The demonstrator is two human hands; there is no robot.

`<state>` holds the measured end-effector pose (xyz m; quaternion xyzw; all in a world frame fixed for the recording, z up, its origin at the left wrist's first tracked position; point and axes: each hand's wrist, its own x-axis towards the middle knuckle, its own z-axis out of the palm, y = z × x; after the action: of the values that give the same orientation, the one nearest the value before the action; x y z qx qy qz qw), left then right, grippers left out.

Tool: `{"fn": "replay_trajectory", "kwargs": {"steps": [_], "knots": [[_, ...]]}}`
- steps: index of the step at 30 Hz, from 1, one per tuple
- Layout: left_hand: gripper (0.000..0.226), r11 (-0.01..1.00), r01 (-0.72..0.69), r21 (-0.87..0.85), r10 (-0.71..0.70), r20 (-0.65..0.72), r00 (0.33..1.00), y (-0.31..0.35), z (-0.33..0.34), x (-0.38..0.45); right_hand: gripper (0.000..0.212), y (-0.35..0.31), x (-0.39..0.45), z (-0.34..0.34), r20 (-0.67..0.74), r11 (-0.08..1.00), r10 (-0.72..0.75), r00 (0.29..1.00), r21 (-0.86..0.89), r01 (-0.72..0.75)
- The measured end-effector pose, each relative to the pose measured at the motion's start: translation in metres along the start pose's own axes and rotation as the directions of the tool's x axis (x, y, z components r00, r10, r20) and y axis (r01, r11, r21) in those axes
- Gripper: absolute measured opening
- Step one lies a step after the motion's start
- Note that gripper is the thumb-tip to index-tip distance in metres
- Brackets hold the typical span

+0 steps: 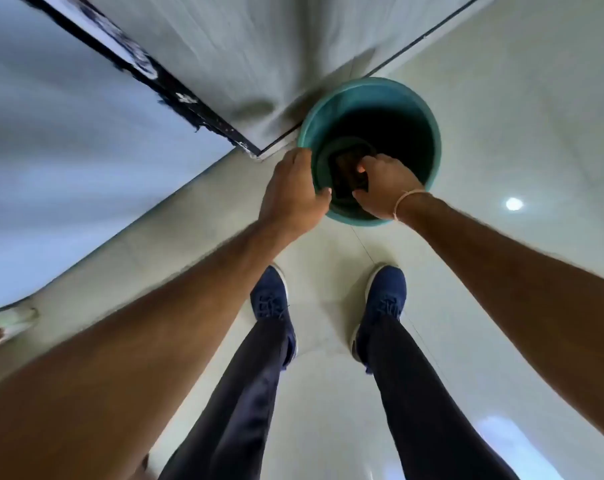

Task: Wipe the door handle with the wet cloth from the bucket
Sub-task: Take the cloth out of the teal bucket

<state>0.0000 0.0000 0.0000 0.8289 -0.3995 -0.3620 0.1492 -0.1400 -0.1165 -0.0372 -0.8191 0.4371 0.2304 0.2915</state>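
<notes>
A teal bucket [428, 133] stands on the pale tiled floor just ahead of my feet, beside the foot of a wall. My left hand [290, 192] grips its near-left rim, thumb inside. My right hand [383, 188] reaches down inside the bucket, fingers closed around a dark cloth [345, 171] lying low in it. The bucket's inside is dark, and water cannot be made out. No door handle is in view.
A grey wall panel [245, 50] with a black frame strip [162, 81] rises behind the bucket, and another pale surface fills the left. My two blue shoes [271, 299] stand on the glossy tiles [501, 98] below the bucket.
</notes>
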Motion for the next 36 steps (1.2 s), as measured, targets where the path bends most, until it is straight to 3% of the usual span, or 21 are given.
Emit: {"fn": "replay_trajectory", "kwargs": {"steps": [2,6,9,15,22,26,30,32,36], "knots": [[0.062,1.0,-0.017,0.01,0.017,-0.037,0.999,-0.012,0.014,0.013,0.047,0.006,0.032,0.015,0.039,0.999,0.021,0.999,-0.036,-0.019],[0.064,1.0,-0.003,-0.014,0.002,-0.087,0.996,-0.026,0.033,0.019,0.049,0.015,0.089,0.043,0.172,0.978,0.205,0.964,-0.007,-0.207],[0.068,1.0,-0.005,-0.026,0.003,-0.096,0.995,-0.03,0.037,0.022,0.048,0.023,0.124,0.058,0.204,0.97,0.241,0.949,-0.012,-0.244],[0.062,1.0,-0.005,-0.016,0.004,-0.1,0.995,-0.035,0.038,0.026,0.056,0.028,0.15,0.082,0.3,0.989,0.143,0.943,-0.089,-0.121],[0.066,1.0,-0.01,0.006,0.01,-0.075,0.997,-0.037,0.036,0.028,0.061,0.026,0.152,0.091,0.268,0.995,0.07,0.961,-0.088,-0.048],[0.067,1.0,0.001,0.012,-0.001,-0.065,0.998,-0.035,0.035,0.028,0.061,0.029,0.154,0.088,0.297,0.986,0.113,0.948,0.081,-0.143],[0.071,0.999,0.02,0.034,-0.02,-0.015,1.0,-0.028,0.032,0.027,0.048,0.025,0.145,0.076,0.234,0.846,0.288,0.928,0.391,-0.362],[0.072,0.999,0.023,0.03,-0.024,0.041,0.999,-0.022,0.027,0.024,0.048,0.019,0.127,0.062,0.153,0.76,0.362,0.92,0.523,-0.386],[0.063,0.998,0.057,-0.016,-0.055,0.13,0.99,-0.005,0.008,0.018,0.025,0.014,0.077,0.023,0.047,0.657,0.413,0.909,0.676,-0.333]]}}
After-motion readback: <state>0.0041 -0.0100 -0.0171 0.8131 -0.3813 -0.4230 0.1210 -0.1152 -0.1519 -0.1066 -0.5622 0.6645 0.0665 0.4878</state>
